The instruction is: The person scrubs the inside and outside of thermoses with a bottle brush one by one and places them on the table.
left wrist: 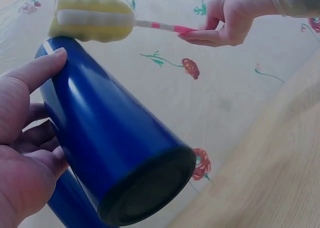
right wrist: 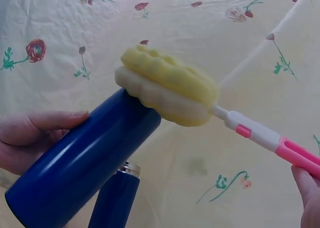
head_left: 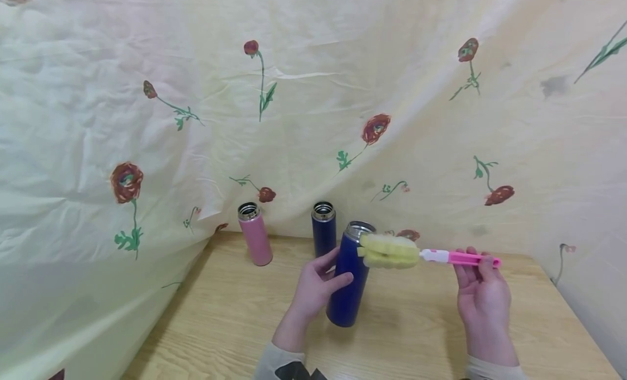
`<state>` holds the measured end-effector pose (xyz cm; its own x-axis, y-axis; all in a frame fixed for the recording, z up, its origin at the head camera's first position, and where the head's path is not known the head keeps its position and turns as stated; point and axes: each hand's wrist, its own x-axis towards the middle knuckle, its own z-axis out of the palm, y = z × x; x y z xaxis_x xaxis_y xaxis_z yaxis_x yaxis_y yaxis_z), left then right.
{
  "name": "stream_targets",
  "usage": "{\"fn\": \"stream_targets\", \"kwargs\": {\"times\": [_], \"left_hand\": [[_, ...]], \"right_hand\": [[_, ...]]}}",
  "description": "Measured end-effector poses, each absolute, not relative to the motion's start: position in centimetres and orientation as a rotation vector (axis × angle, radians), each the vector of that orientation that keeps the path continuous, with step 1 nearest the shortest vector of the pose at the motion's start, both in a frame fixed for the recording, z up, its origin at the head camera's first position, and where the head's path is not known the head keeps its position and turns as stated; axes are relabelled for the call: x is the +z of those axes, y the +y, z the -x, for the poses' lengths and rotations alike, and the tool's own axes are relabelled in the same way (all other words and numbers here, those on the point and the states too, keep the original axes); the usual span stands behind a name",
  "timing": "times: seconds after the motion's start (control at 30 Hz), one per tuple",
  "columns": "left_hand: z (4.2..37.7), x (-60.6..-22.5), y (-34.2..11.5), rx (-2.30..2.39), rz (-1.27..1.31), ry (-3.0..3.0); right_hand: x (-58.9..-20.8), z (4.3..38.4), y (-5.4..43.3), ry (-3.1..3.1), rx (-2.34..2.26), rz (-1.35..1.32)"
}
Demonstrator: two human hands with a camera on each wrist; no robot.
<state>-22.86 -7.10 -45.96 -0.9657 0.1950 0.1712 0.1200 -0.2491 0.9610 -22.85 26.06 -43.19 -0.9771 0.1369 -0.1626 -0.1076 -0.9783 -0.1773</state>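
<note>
My left hand point(head_left: 318, 287) grips a tall blue bottle point(head_left: 349, 282) round its side, lifted and tilted, its steel mouth at the top. In the left wrist view the dark base of the bottle point(left wrist: 120, 133) faces the camera. With its fingers and thumb, my right hand point(head_left: 485, 293) pinches the pink and white handle of a bottle brush point(head_left: 392, 251). The brush's yellow and white sponge head point(right wrist: 167, 88) lies sideways across the upper end of the bottle, overlapping its mouth in the head view. In the right wrist view only a fingertip or two of the right hand shows.
A smaller dark blue bottle point(head_left: 324, 233) without a lid stands behind the left hand. Farther left is an open pink bottle point(head_left: 256, 237). Both are on the wooden table point(head_left: 220, 314), near the flowered cloth point(head_left: 303, 97) that hangs along the back and sides.
</note>
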Motion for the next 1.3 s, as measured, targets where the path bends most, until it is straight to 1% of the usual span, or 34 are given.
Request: {"fn": "stream_targets", "kwargs": {"times": [0.23,0.37,0.63,0.87,0.93,1.03,1.3], "left_hand": [[22.8,-45.8,-7.0,2.425,-0.381,1.926],[22.9,-45.7,-7.0,2.454,-0.343,1.933],[23.1,-45.8,-7.4,2.55,-0.285,1.909],[23.4,-45.8,-7.5,2.643,-0.293,1.821],[23.4,-45.7,-7.4,2.644,-0.317,1.792],[23.3,-45.6,-7.3,2.622,-0.365,1.748],[22.8,-45.8,-6.8,2.488,-0.448,1.708]], "right_hand": [[-44.0,23.2,26.7,-0.319,3.076,0.06],[-44.3,23.3,26.8,-0.446,3.1,-0.001],[-45.4,24.2,26.6,-0.948,3.063,-0.172],[-46.0,24.5,26.3,-1.455,2.897,-0.32],[-46.0,24.5,26.2,-1.471,2.884,-0.321],[-46.0,24.5,26.3,-1.328,2.946,-0.274],[-45.2,24.0,26.8,-0.522,3.137,0.067]]}}
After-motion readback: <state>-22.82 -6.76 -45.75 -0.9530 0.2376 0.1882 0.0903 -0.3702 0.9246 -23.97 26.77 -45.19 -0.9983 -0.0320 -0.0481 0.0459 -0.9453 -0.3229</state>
